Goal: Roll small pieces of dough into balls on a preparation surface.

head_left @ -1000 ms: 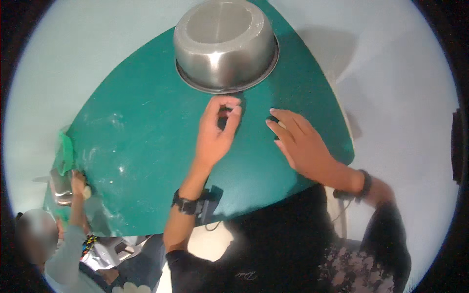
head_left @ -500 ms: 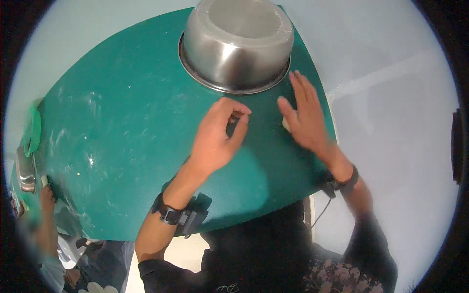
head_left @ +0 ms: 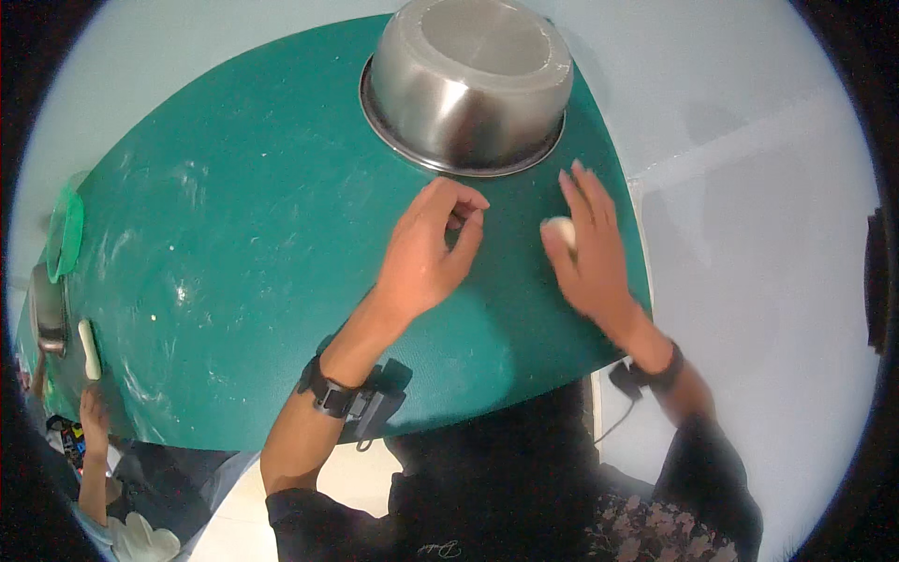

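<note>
A small pale lump of dough shows between the thumb and fingers of my right hand. That hand lies over the lump on the green tabletop, fingers stretched and thumb apart. To its left, my left hand rests with curled fingers, thumb and forefinger bent close together. Whatever its fingers may hold is hidden. Just beyond both hands stands a large steel bowl, turned upside down on the table.
White floury smears mark the left side of the table. By the far left edge are a green basket, a metal container and a pale dough strip. Another person's hand is near that strip. A wall borders the right side.
My right hand has shifted slightly nearer, and more of the dough lump shows beside its thumb. The other person's hand has drawn back, leaving the dough strip in plain sight.
</note>
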Available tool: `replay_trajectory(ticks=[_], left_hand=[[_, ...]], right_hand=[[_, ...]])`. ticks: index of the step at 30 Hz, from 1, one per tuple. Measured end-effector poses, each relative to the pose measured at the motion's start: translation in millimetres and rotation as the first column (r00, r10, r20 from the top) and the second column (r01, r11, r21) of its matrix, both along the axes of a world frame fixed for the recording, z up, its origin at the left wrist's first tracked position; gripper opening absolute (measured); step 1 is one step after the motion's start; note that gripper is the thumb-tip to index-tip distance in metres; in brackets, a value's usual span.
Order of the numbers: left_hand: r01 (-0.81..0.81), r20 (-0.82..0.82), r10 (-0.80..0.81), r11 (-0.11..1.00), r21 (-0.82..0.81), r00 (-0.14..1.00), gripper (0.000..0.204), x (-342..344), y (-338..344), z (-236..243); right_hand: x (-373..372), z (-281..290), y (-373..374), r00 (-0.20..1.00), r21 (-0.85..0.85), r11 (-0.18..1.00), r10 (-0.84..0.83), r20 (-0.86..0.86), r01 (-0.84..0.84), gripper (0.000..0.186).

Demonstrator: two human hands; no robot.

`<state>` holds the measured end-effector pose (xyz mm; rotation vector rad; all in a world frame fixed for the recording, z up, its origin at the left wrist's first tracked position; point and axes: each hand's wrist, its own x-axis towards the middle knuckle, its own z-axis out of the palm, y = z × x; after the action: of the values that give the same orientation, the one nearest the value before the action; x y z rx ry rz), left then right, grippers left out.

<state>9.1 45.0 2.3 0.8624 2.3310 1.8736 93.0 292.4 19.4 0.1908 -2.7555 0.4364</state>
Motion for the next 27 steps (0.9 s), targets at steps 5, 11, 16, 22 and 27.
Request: replay_trajectory(ticks=[5,11,16,22,27], left_hand=[[0.031,0.013,-0.031,0.999,0.020,0.999,0.016,-1.1,3.0,-1.8],[0.030,-0.023,-0.030,0.999,0.017,0.999,0.016,-0.5,3.9,1.8],[0.020,-0.002,-0.020,1.000,0.020,1.000,0.016,-1.4,3.9,-1.5],[0.012,-0.032,-0.013,1.000,-0.024,0.999,0.016,-2.6,6.7,-0.5],[0.004,-0.024,-0.005,1.000,-0.022,1.000,0.015,-2.1,1.8,-0.9]], right_hand=[[91.8,26.4,-35.2,0.957,0.083,0.984,0.131,0.259,-0.157,0.084],[58.5,20.7,-31.4,0.956,0.135,0.977,0.124,0.265,-0.164,0.090],[-35.4,-2.0,-17.6,0.998,0.134,0.991,-0.003,-0.070,0.013,0.085],[-105.0,-22.9,29.1,0.949,0.013,0.983,-0.175,-0.262,0.185,0.082],[-52.9,-5.5,0.7,0.992,0.057,0.998,-0.026,-0.124,0.033,0.068]])
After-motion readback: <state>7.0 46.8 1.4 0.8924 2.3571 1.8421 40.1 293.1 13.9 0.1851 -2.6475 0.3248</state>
